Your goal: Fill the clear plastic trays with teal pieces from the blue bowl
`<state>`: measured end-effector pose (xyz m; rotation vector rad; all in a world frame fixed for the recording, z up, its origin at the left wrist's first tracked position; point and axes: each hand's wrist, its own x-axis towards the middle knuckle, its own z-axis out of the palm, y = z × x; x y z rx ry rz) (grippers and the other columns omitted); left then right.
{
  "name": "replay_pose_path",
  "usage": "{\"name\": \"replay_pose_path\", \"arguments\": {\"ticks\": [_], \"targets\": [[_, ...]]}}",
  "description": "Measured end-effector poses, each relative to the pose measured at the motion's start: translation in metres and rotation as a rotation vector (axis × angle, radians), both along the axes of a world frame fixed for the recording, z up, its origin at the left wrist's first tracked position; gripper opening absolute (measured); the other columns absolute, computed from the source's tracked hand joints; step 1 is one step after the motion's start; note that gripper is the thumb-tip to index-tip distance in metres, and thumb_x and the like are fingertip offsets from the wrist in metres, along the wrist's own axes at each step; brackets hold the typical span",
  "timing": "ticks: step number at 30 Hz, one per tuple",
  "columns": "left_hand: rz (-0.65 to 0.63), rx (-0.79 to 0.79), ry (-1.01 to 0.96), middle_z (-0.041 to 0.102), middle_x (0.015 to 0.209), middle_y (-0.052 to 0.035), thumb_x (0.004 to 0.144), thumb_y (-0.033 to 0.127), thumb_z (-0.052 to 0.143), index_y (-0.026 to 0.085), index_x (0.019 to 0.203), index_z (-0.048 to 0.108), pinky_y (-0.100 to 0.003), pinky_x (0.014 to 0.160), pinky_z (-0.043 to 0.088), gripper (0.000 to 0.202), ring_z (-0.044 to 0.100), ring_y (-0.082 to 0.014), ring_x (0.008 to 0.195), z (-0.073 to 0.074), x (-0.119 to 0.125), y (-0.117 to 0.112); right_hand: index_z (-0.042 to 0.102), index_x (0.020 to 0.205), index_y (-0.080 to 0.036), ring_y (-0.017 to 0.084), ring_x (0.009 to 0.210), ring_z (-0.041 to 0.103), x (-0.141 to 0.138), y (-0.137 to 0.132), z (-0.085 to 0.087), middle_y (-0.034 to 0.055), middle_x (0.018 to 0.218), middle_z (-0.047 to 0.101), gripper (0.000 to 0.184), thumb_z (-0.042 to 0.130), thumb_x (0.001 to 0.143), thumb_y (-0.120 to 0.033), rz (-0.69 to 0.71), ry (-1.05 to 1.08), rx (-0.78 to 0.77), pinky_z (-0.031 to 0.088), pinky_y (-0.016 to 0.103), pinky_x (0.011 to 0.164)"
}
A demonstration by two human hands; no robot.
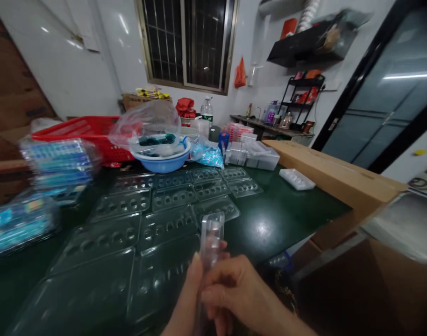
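Some clear plastic (211,228) is finger-gripped by the left hand (188,291) and right hand (239,284); if over-squeezed, it could be creased.

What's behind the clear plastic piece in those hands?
Fingertips show behind the clear plastic piece, and beyond are clear trays on the green table. The left hand and right hand cover most of its lower part, hiding what's behind.

L hand (188,296), thumb extended, just beside R hand (239,289) w/ curled fingers
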<state>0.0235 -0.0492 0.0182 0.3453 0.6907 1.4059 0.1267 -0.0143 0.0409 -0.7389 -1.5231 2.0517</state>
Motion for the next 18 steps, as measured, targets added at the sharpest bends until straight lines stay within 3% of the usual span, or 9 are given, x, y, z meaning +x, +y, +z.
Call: {"name": "replay_pose_path", "arguments": {"ticks": [11,14,18], "targets": [[0.024,0.029,-0.024,0.059,0.109,-0.0073,0.077,0.047,0.040,0.022,0.120,0.045,-0.034,0.084,0.043,0.050,0.053,-0.0224,0.100,0.025,0.000,0.003,0.055,0.060,-0.010,0.005,0.034,0.047,-0.002,0.000,0.009,-0.0038,0.044,0.050,0.025,0.055,0.076,-0.031,0.061,0.015,0.036,0.034,0.013,0.033],[0.034,0.019,0.010,0.061,0.107,-0.0078,0.074,0.050,0.043,0.021,0.118,0.048,-0.036,0.085,0.043,0.053,0.052,-0.0249,0.102,0.020,-0.001,0.001,0.060,0.066,-0.010,0.004,0.040,0.048,-0.002,0.001,0.005,-0.0017,0.051,0.054,0.020,0.057,0.074,-0.028,0.058,-0.005,0.059,0.035,0.012,0.038],[0.058,-0.026,0.085,0.063,0.104,-0.0089,0.069,0.054,0.046,0.019,0.118,0.048,-0.040,0.085,0.043,0.061,0.050,-0.0293,0.104,0.002,-0.012,0.005,0.065,0.078,-0.013,0.005,0.057,0.052,-0.001,0.008,-0.005,0.0008,0.070,0.059,0.020,0.061,0.071,-0.031,0.126,0.036,0.134,0.038,0.013,0.048]]}}
